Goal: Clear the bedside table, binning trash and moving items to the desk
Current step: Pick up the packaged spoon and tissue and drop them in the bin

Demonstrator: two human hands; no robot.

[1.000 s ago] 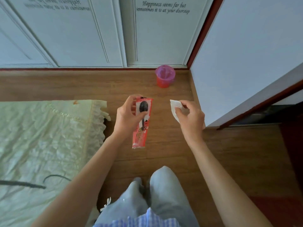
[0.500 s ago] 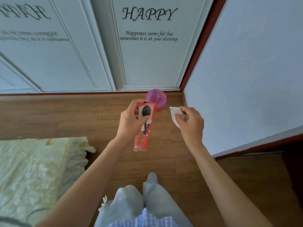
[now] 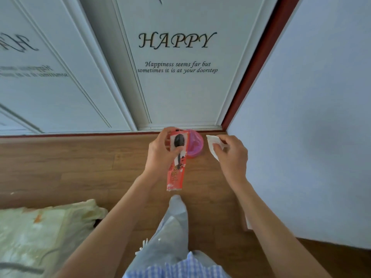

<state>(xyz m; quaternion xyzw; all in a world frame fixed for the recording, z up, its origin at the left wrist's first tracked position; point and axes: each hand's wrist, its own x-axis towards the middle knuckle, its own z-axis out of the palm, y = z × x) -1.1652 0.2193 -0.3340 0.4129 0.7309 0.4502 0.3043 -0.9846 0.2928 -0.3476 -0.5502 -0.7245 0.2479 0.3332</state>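
Left hand (image 3: pixel 160 155): fingers curled round the upper half of a red wrapper (image 3: pixel 177 163); light, crinkly, likely slippery, best held mid-length. Right hand (image 3: pixel 230 155): fingers pinching a white tissue (image 3: pixel 213 144), soft and weightless. Just beyond the fingers, the pink bin (image 3: pixel 195 145) stands on the floor.

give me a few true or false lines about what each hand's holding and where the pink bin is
1. The left hand grips a red wrapper. True.
2. The right hand is empty. False: it pinches a white tissue.
3. The pink bin stands on the wooden floor near the white door. True.
4. The red wrapper already lies inside the bin. False: the left hand holds it in front of the bin.
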